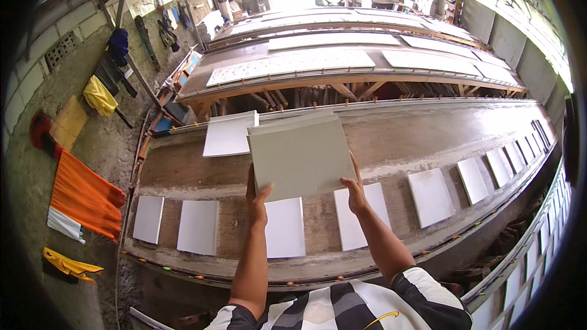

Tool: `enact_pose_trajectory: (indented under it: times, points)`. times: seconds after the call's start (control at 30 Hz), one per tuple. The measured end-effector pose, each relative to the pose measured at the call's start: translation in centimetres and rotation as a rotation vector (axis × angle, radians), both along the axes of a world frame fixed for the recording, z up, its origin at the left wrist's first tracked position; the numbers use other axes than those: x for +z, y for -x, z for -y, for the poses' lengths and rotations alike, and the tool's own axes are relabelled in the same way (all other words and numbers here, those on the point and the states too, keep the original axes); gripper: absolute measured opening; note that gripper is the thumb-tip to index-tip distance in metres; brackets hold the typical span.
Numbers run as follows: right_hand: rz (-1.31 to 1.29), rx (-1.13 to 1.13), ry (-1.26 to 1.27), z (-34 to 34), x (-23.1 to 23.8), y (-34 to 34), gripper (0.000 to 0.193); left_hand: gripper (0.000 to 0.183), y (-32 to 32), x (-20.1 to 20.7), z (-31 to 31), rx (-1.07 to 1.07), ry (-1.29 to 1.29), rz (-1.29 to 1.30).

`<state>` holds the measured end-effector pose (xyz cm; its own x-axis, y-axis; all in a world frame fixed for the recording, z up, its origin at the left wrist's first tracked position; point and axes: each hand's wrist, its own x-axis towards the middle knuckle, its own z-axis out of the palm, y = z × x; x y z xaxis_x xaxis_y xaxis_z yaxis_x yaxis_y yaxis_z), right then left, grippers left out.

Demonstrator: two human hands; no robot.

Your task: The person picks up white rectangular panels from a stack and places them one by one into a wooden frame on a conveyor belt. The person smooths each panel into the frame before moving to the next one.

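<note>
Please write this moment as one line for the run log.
left hand: holds grey panel | right hand: holds same panel | below: white panels in row on long bench

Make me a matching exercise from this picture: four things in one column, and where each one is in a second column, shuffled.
Things:
1. stack of grey square panels
2. orange cloth
3. yellow garment
4. row of white square tiles

Places:
A. hanging on the wall at the left, high up
B. held up in the left hand and right hand
C. lying flat on the long concrete bench
D. draped over the wall at the left, lower down

Pairs: 1-B, 2-D, 3-A, 4-C
</note>
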<state>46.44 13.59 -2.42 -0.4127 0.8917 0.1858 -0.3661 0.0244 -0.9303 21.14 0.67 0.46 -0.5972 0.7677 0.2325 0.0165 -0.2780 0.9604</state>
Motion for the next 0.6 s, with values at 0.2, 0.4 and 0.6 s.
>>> enact_pose_trajectory:
  times: [0.2, 0.4, 0.6]
  points:
    - [0.052, -0.133, -0.048, -0.8, -0.4, -8.6, 0.096, 0.085, -7.2, -1.3, -2.9, -0.118, 0.033, 0.068]
    - [0.0, -0.215, -0.005, -0.1, -2.8, -16.7, 0.093, 0.086, -13.9, -2.5, -5.7, -0.279, 0.003, 0.196]
    - [0.007, -0.273, 0.021, -1.4, -2.1, -26.1, 0.091, 0.083, -23.3, -2.7, -8.4, -0.325, 0.049, 0.166]
